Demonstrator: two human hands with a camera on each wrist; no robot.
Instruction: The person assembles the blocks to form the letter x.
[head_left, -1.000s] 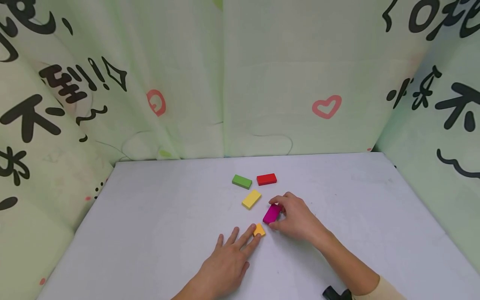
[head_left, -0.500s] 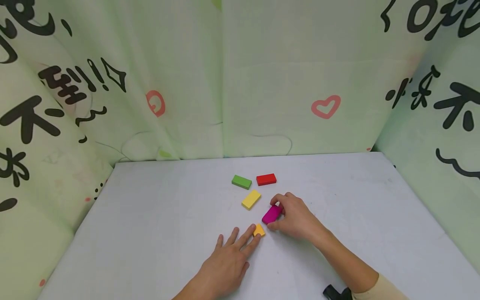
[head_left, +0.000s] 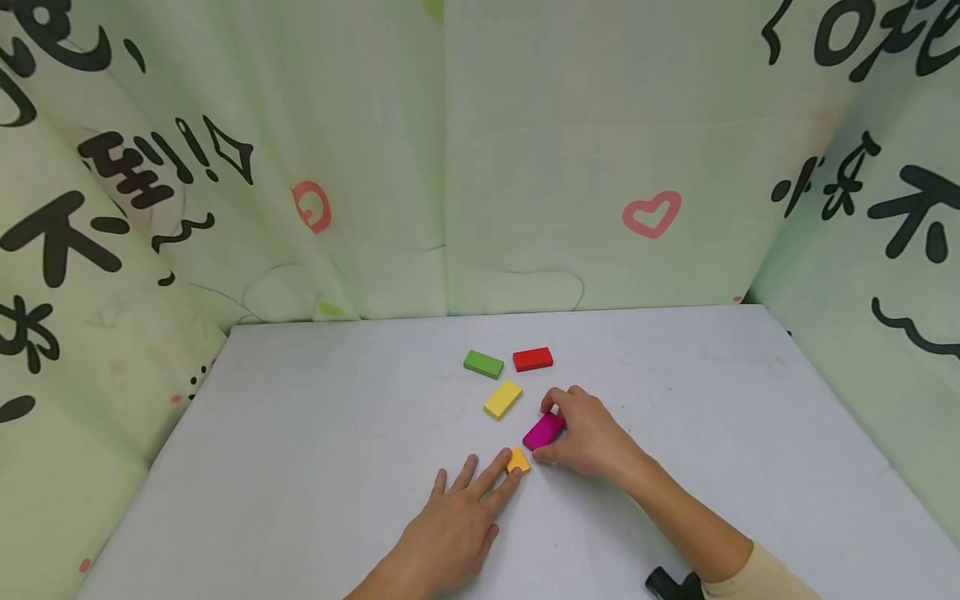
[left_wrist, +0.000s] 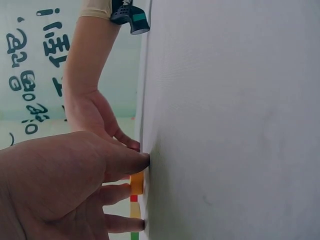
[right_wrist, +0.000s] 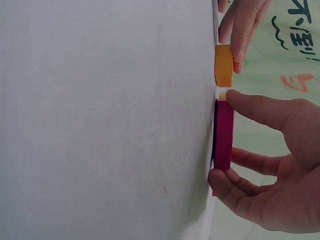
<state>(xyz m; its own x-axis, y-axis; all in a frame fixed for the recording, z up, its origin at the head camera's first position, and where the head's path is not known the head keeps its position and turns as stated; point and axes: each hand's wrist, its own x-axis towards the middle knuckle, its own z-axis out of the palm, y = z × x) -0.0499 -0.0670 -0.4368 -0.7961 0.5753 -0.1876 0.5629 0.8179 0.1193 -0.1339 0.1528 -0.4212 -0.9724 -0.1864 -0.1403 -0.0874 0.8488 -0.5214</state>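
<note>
On the table (head_left: 300, 458), red (head_left: 532, 360), green (head_left: 483, 364) and yellow (head_left: 502, 400) blocks seem settled, but your right hand (head_left: 588, 437) pinches purple (head_left: 542, 432), your left hand (head_left: 453, 529), outspread, touching orange (head_left: 518, 462).

A pale green curtain (head_left: 525, 150) hangs behind the white worktop (head_left: 300, 433), with similar printed cloth along its left and right sides. Bold black lettering (head_left: 55, 250) marks the side stretches; a red heart outline (head_left: 650, 232) sits right of a vertical crease (head_left: 446, 167). The light is soft, the worktop's surface faintly smudged.
</note>
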